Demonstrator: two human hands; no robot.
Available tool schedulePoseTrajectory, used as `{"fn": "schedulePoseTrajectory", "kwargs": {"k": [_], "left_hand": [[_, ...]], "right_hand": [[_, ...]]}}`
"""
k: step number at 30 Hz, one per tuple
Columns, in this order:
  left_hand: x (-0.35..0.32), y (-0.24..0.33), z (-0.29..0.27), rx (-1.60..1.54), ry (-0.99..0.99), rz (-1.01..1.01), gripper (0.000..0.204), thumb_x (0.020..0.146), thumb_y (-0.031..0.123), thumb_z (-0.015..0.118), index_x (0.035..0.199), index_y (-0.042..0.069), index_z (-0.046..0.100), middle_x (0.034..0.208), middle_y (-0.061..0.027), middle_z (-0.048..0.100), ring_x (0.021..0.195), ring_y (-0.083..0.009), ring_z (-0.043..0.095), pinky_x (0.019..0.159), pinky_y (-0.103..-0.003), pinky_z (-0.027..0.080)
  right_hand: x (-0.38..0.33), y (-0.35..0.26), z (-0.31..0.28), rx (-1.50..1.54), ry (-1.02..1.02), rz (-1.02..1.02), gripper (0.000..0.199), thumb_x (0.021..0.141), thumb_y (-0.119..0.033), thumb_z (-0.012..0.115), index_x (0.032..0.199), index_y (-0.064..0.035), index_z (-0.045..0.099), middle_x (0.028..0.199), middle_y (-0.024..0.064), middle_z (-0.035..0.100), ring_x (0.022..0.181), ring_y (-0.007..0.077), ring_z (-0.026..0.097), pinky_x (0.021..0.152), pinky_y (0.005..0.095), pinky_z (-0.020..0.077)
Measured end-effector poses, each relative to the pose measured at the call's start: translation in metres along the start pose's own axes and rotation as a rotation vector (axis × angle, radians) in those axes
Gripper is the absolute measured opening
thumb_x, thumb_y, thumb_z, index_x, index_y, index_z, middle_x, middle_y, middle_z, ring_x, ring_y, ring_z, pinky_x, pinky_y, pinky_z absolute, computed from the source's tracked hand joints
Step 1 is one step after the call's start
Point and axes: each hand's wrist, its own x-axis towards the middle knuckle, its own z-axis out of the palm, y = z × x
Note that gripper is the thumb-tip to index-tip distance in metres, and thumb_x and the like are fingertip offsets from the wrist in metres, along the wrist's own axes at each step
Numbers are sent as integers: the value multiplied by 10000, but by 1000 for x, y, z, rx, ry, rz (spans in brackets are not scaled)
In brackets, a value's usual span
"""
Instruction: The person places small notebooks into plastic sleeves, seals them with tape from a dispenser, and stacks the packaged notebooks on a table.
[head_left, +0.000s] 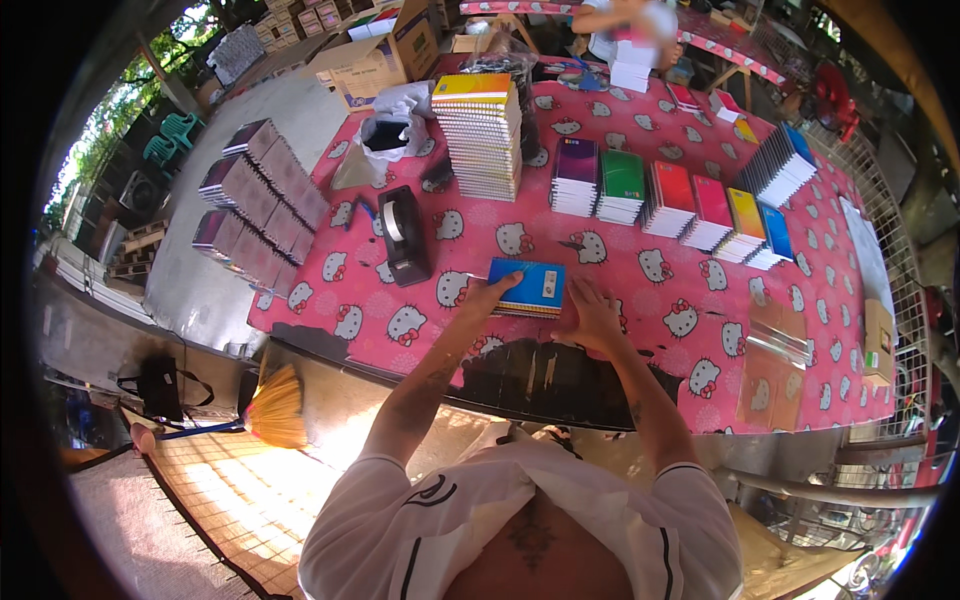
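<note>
A small stack of spiral notebooks with a blue top cover [535, 280] lies flat near the table's front edge. My left hand [490, 296] grips its left side, thumb pressed on the cover; the fingers are mostly hidden. At the stack's right end my right hand [594, 314] lies with fingers stretched out and holding nothing. Whether its fingertips touch the stack I cannot tell. Beyond my left hand stands a black tape dispenser [406, 240]. Behind the blue notebooks rises a tall stack of spiral notebooks with a yellow top [478, 140].
Shorter notebook stacks, including a green-topped one [621, 185], stand in a row at the right. Bundled notebooks [262, 205] line the left edge. Clear plastic sheets [775, 362] lie at the front right. Across the table, a person [630, 30] handles white-paged pads. A cardboard box [385, 68] stands behind.
</note>
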Motion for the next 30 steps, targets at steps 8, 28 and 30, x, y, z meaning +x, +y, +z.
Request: {"fn": "schedulePoseTrajectory", "kwargs": {"k": [8,28,30], "left_hand": [[14,12,5,880,102,169,865,744,757,678,1081,-40,700,974,-207,726,990,-307,703,876,-408,526],[-22,-12,-110,870,-203,732,171,842,94,722,998,51,664,957,-94,667,1014,-314,629,841,-412,502],[-18,2,-94,673,-212,683,190,861,91,708,1035,43,650,931,-99,676,1008,-320,646,861,-410,498]], "right_hand": [[4,22,20,579,178,120,788,833,-482,718,1438,-49,458,1450,145,501,1300,328,512,1056,528,409],[-29,-26,-19,538,171,80,216,935,-201,649,1033,-9,651,960,201,706,846,334,698,758,394,545],[-23,-14,-6,615,347,92,211,946,-201,633,1014,-2,655,906,186,707,826,324,703,746,388,538]]}}
